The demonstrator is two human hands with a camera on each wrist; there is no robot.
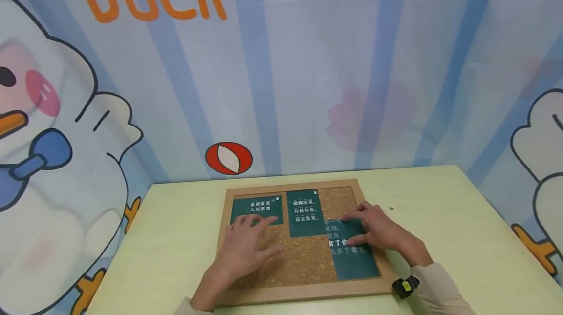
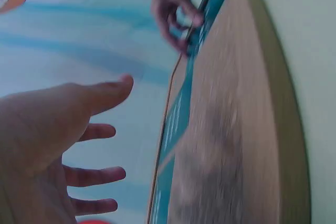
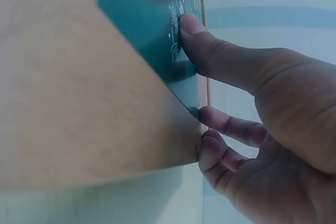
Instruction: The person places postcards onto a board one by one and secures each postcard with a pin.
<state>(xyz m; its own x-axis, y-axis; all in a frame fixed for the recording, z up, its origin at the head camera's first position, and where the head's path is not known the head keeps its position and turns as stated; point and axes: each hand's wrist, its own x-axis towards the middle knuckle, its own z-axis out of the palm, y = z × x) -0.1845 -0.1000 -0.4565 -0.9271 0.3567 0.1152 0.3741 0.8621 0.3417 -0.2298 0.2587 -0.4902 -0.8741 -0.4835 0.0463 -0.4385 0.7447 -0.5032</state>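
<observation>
A wood-framed cork board (image 1: 290,259) lies on the table with three dark green cards on it. Two carry white Chinese text: a wide card (image 1: 264,206) at upper left and a tall card (image 1: 308,224) at top middle. At lower right is a third card (image 1: 358,266), also printed. My right hand (image 1: 378,227) rests over this third card, thumb touching its face; in the right wrist view the thumb (image 3: 194,30) lies on the green surface and the fingertips are at the frame. Over the left half of the board hovers my left hand (image 1: 244,246), fingers spread, holding nothing.
One shiny pin (image 1: 277,198) sits at the wide card's top right corner, another pin (image 1: 315,192) on the tall card. A small metallic piece (image 1: 391,207) lies on the table right of the board. Behind the pale table (image 1: 440,217) hangs a cartoon-printed curtain (image 1: 299,71).
</observation>
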